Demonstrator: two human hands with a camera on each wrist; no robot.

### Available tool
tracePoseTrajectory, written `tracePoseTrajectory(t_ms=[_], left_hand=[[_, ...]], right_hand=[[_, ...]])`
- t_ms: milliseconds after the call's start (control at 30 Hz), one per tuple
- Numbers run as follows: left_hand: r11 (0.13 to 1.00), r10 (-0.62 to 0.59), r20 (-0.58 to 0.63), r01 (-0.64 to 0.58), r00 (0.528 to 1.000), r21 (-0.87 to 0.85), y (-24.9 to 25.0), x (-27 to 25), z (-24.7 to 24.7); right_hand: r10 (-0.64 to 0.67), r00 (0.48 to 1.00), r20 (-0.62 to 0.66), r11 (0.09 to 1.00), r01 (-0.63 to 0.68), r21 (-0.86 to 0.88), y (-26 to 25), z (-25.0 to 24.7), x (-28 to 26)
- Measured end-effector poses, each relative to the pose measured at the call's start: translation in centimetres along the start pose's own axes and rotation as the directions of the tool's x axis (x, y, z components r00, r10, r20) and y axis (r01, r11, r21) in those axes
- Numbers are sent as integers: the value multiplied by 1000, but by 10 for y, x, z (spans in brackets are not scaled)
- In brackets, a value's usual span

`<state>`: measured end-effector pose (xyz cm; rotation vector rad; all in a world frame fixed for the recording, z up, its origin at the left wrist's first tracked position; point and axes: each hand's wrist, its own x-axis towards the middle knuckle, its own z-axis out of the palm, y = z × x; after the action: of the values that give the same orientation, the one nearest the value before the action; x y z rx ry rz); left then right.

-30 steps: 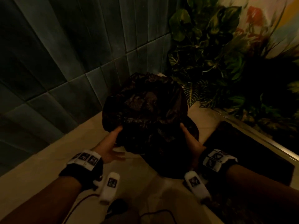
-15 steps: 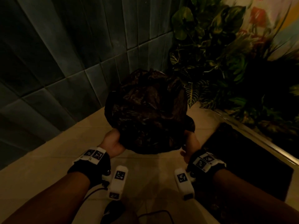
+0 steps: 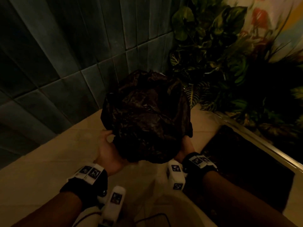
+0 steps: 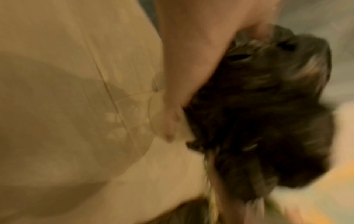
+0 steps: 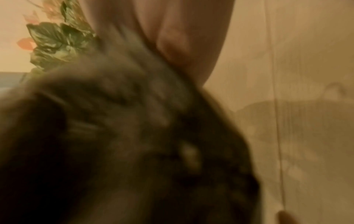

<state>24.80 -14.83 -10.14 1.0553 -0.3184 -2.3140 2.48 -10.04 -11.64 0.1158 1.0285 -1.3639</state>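
A bulging, crinkled black plastic bag [image 3: 147, 117] hangs above the beige tiled floor [image 3: 49, 169], held between both my hands in the head view. My left hand [image 3: 106, 145] cups its lower left side, thumb against the plastic and fingers hidden beneath. My right hand [image 3: 185, 145] holds the lower right side and is mostly covered by the bag. The blurred left wrist view has my left hand [image 4: 172, 118] pressed into the bag [image 4: 258, 113]. In the blurred right wrist view, my right hand [image 5: 172, 50] lies against the bag [image 5: 114, 136].
A dark green tiled wall [image 3: 65, 63] rises at the left and behind. Leafy plants [image 3: 221, 63] fill the far right corner. A dark mat [image 3: 246, 169] lies at the right beside a metal strip [image 3: 270, 148]. A pale curved rim [image 3: 185, 205] shows near the bottom edge.
The bag has risen off the floor and come nearer to me. Both hands have slid from its sides to underneath it.
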Motion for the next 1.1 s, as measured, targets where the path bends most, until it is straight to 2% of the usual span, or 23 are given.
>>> tracePoseTrajectory(t_ms=[133,200,300,400,467,500,533,600,633,733,800,867,933,1033,1100], left_hand=[[976,-45,198,1,979,220,-16,0,9],[952,9,162,-58,987,301,-20,11,13],[953,102,65,-116,993,280,-17,25,17],[969,108,71,-121,992,217,-11,28,16],[973,162,5,-160,987,165,-6,33,15],[969,206,-33,-199,978,146,-5,35,17],[964,238,-74,-226,969,140,-5,39,16],[963,249,-101,-235,963,134,-5,44,19],[967,234,-109,-219,966,131,-7,44,21],[975,189,-101,-174,977,142,-9,41,27],[985,119,-103,-104,988,137,-9,40,28],[980,116,-141,-90,983,179,-8,40,25],[975,121,-106,-98,987,198,-10,32,23],[981,129,-59,-119,990,150,-7,13,18],[983,119,40,-123,992,140,-6,4,22]], right_hand=[[15,999,-41,999,-16,-28,-2,12,-16],[35,999,-23,999,-36,-34,-1,17,-20],[80,996,48,994,-76,-79,1,12,-22],[117,990,-81,990,-123,-70,-1,-9,-20],[44,977,-209,997,-56,-55,-5,-23,-25],[13,981,-196,997,-26,-69,-7,-25,-31],[16,991,-131,995,-29,-96,-6,-20,-37],[49,998,33,980,-42,-193,2,-6,-37],[50,996,71,970,-32,-240,9,1,-31],[-43,994,96,966,66,-250,26,16,-9],[-79,996,42,974,86,-211,31,22,1],[-93,996,1,980,92,-178,30,18,9],[-122,993,0,980,120,-157,25,17,11],[-79,996,-48,993,74,-93,22,19,12],[-53,997,-57,996,50,-69,23,21,12]])
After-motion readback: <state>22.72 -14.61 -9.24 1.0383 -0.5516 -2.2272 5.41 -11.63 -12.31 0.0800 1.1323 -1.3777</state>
